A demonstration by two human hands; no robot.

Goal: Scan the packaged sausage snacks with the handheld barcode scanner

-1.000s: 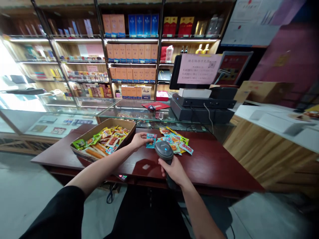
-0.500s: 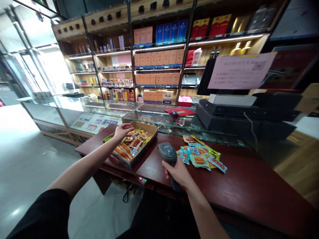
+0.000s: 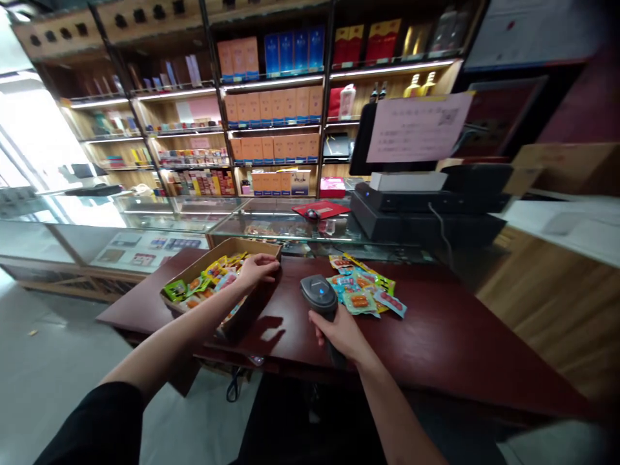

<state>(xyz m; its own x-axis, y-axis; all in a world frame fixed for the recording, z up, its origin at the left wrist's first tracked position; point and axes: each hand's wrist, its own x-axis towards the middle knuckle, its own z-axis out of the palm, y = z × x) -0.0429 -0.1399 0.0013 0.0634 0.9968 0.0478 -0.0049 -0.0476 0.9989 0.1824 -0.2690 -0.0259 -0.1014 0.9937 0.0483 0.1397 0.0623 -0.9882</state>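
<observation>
- Barcode scanner (image 3: 317, 294), handheld, dark grey: right hand (image 3: 340, 334) is gripping it by the handle, fingers (image 3: 323, 327) closing around it, head pointing away. Judged rigid and fairly light; the handle is the natural hold, though the hand hides most of it.
- Snack packets (image 3: 361, 292), sealed, lying in a loose heap on the desk (image 3: 436, 336) just beyond the scanner. Judged light, soft and slippery; best pinched by a flat sealed edge. Labels too small to read.
- Cardboard tray (image 3: 213, 253), low-walled, sitting at the desk's left side, holding more snack packets (image 3: 206, 278). Left forearm is hiding part of it.
- Left hand (image 3: 256, 270) is resting at the tray's far right corner, its fingers (image 3: 270, 263) lying together; whether they are pinching anything cannot be told.
- Point-of-sale terminal (image 3: 426, 219) and glass display counter (image 3: 290, 223) are standing behind the desk, below shelves (image 3: 271, 81) of boxed goods.
</observation>
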